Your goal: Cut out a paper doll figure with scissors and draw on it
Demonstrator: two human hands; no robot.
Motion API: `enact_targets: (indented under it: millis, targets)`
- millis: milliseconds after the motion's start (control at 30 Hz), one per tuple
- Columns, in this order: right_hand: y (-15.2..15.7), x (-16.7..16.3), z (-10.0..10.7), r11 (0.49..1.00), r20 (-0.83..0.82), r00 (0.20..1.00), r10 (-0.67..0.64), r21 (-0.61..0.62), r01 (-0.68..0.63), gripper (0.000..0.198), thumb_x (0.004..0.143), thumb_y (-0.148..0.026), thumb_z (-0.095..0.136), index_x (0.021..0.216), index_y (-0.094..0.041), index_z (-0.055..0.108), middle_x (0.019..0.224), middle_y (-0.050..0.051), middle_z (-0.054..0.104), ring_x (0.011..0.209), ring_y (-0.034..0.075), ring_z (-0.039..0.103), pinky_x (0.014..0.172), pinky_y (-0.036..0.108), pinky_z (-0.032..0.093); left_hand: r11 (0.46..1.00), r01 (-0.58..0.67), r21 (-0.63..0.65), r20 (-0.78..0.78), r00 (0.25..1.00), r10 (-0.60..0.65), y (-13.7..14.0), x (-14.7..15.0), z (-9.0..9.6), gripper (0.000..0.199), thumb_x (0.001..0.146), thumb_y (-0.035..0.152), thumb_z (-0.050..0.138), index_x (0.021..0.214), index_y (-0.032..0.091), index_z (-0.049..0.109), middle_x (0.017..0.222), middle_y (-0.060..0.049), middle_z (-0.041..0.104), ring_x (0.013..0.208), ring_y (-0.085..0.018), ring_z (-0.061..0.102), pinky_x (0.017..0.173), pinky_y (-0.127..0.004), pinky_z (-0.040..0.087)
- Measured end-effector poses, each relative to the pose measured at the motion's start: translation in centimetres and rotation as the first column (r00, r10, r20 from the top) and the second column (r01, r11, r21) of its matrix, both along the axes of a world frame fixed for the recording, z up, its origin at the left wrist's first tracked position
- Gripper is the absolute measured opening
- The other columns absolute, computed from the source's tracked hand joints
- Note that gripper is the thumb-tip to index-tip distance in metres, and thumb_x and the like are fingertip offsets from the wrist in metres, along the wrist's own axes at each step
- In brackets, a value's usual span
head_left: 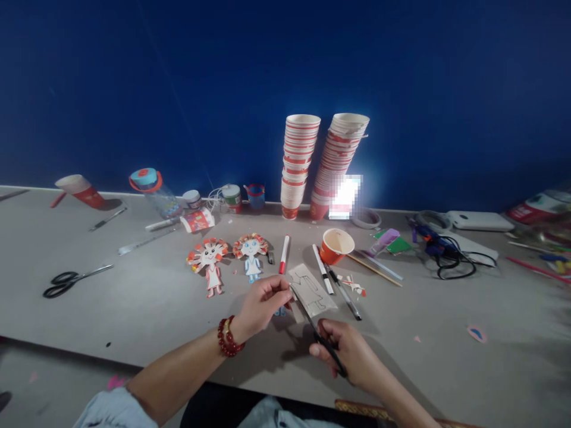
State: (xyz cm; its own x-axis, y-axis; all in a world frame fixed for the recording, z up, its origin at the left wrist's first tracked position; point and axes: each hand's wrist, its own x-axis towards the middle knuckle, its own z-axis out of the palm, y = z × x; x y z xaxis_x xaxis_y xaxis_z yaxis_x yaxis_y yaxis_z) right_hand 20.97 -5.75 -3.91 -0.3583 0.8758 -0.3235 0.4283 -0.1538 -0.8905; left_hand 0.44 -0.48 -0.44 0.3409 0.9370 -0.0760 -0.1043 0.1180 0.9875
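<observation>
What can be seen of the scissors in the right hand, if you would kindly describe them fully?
The scissors have black handles, which look like plastic, and slim, grey blades that look like metal. The right hand grips the handles, its fingers hiding part of them. The blades point away from the person and to the left, along the near left edge of the paper with a drawing, their tips close to the left hand. Whether they touch the paper is unclear.
</observation>
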Motion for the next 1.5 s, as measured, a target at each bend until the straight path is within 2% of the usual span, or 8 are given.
enact_targets:
  millis: [167,300,567,1033,1300,1500]
  targets:
    - [0.1,-0.2,0.2,0.999,0.007,1.000,0.015,0.028,-0.015,0.058,0.070,-0.071,0.065,0.059,-0.023,0.035,0.044,-0.008,0.038,0.040,0.008,0.035,0.041,0.021,0.022,0.999,-0.021,0.037,-0.024,0.999,0.022,0.0,-0.1,-0.1,0.019,0.080,0.027,0.060,0.068,0.016,0.053,0.061,0.003,0.051,0.059,-0.009,0.046,0.058,-0.020,0.038]
    - [0.1,-0.2,-0.1,1.000,-0.002,1.000,0.014,0.002,-0.014,0.057,0.070,-0.070,0.067,0.060,-0.023,0.035,0.043,-0.008,0.039,0.038,0.008,0.037,0.040,0.021,0.022,0.998,-0.032,0.044,-0.052,0.998,0.035,0.1,-0.1,-0.4,0.019,0.080,0.027,0.059,0.067,0.016,0.052,0.061,0.003,0.050,0.058,-0.008,0.044,0.057,-0.020,0.037]
    - [0.0,-0.2,-1.1,1.000,-0.048,0.999,-0.006,-0.010,0.006,0.057,0.070,-0.069,0.068,0.061,-0.023,0.034,0.045,-0.009,0.038,0.037,0.008,0.041,0.038,0.019,0.024,0.998,-0.037,0.058,-0.060,0.997,0.041,0.0,-0.1,-0.4,0.018,0.082,0.028,0.057,0.069,0.016,0.054,0.062,0.002,0.051,0.060,-0.010,0.049,0.059,-0.021,0.039]
    - [0.0,-0.6,0.8,0.995,-0.111,0.992,0.059,-0.071,-0.067,0.063,0.066,-0.083,0.055,0.064,-0.023,0.036,0.041,-0.008,0.044,0.037,0.008,0.040,0.040,0.020,0.028,0.997,-0.047,0.062,-0.056,0.997,0.050,0.0,-0.2,-0.1,0.020,0.083,0.029,0.059,0.069,0.015,0.057,0.062,0.001,0.054,0.060,-0.010,0.049,0.060,-0.021,0.039]
    - [-0.1,-0.7,0.8,0.997,-0.094,0.996,0.007,-0.082,-0.014,0.065,0.062,-0.083,0.058,0.061,-0.023,0.035,0.043,-0.009,0.038,0.036,0.007,0.038,0.038,0.020,0.024,0.998,-0.039,0.056,-0.061,0.997,0.042,0.0,-0.2,-0.1,0.021,0.083,0.032,0.058,0.069,0.016,0.055,0.062,0.002,0.052,0.059,-0.010,0.047,0.060,-0.022,0.039]
    - [-0.1,-0.7,0.7,0.999,-0.062,0.998,0.015,-0.038,-0.017,0.060,0.068,-0.076,0.061,0.061,-0.022,0.036,0.043,-0.008,0.040,0.039,0.007,0.036,0.041,0.020,0.022,0.997,-0.047,0.065,-0.072,0.996,0.051,0.0,-0.1,0.3,0.022,0.082,0.031,0.057,0.067,0.016,0.053,0.062,0.002,0.052,0.059,-0.010,0.046,0.058,-0.021,0.037]
